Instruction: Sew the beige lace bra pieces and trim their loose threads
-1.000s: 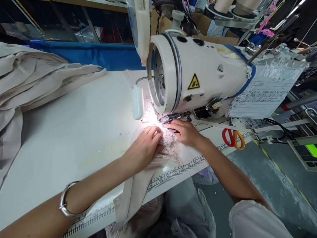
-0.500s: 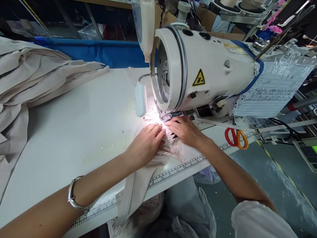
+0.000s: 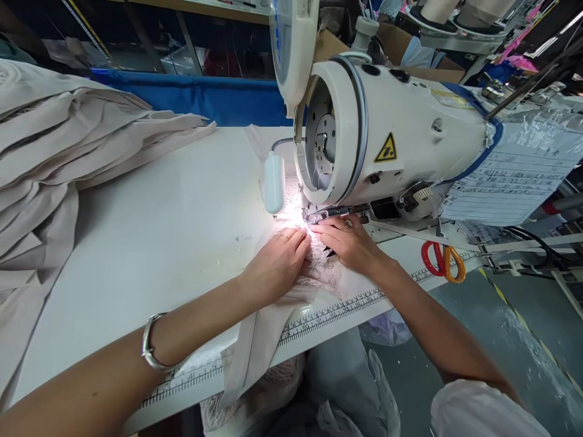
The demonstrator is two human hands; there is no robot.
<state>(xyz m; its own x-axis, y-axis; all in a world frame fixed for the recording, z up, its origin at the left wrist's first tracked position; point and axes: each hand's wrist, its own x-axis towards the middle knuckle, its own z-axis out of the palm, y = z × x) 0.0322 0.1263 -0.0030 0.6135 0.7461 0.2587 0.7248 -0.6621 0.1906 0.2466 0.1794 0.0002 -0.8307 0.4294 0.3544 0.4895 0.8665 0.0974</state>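
Pale pink lace fabric (image 3: 321,273) lies under the sewing machine (image 3: 405,133), by the brightly lit needle area. My left hand (image 3: 277,264) presses on the lace just left of the needle, fingers together and bent. On the other side, my right hand (image 3: 348,243) has its fingers closed on the fabric edge beside a dark metal attachment (image 3: 334,212). Dark pointed tips (image 3: 328,250) stick out below my right palm; the rest of that tool is hidden. A plain strip of the fabric (image 3: 259,340) hangs over the table's front edge.
A heap of beige fabric pieces (image 3: 104,139) covers the table's left side. A small lamp (image 3: 274,182) stands beside the needle. Scissors with red and orange handles (image 3: 444,261) are at the right. A printed ruler (image 3: 334,312) runs along the front edge.
The whole view has shifted, so the machine and table appear further right. Both hands keep nearly the same place on the lace at the needle.
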